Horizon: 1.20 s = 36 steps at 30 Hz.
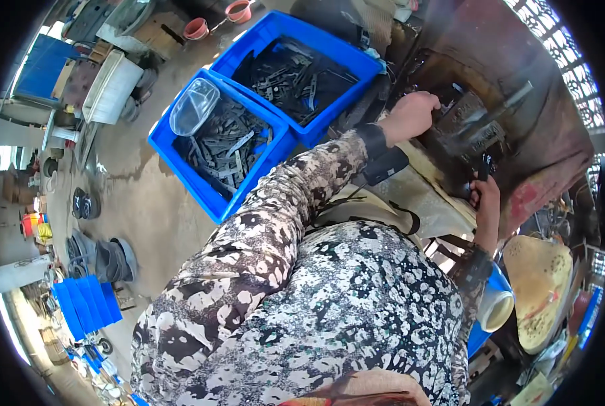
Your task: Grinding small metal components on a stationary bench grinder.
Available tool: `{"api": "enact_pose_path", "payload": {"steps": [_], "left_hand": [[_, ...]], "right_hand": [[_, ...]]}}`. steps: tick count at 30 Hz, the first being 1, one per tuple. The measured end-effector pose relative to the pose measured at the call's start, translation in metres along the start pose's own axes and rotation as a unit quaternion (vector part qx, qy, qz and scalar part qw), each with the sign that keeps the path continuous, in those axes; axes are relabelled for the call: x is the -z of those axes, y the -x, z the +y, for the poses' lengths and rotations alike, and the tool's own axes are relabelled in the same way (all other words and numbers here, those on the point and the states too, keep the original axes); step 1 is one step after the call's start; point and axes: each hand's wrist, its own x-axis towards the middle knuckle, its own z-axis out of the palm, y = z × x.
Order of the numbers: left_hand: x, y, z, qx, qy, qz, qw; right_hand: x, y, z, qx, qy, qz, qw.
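Left hand (414,114) fisted on dark machine (478,128) upper right, right hand (486,193) gripped black handle (483,170), 2 blue crates (295,135) of metal parts upper centre.

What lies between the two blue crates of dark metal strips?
Nothing. In the head view, the near blue crate and the far blue crate stand wall to wall, with no gap and nothing lodged between them.

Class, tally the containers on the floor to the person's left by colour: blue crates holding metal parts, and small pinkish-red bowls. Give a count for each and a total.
Blue crates: 2, near crate, far crate
Pinkish-red bowls: 2, left bowl, right bowl
Total: 4
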Motion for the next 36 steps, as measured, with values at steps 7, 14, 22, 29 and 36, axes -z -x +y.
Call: {"api": "enact_pose_path", "payload": {"steps": [7, 14, 22, 29, 36], "left_hand": [[-0.011, -0.003, 0.001, 0.005, -0.058, -0.077, 0.995], [-0.005, -0.005, 0.006, -0.003, -0.036, -0.07, 0.997], [-0.004, -0.006, 0.011, -0.022, -0.059, -0.09, 0.994], [-0.004, -0.006, 0.012, -0.017, -0.055, -0.087, 0.995], [0.0, -0.004, 0.018, -0.005, -0.069, -0.105, 0.992]], "right_hand": [[0.009, 0.002, 0.009, 0.051, 0.023, -0.053, 0.997], [0.009, -0.002, 0.013, 0.098, 0.095, 0.007, 0.991], [0.003, 0.0, 0.02, 0.133, 0.034, 0.082, 0.987], [-0.001, 0.002, 0.022, 0.174, 0.149, 0.105, 0.968], [0.001, -0.01, 0.008, 0.133, 0.126, 0.178, 0.967]]}}
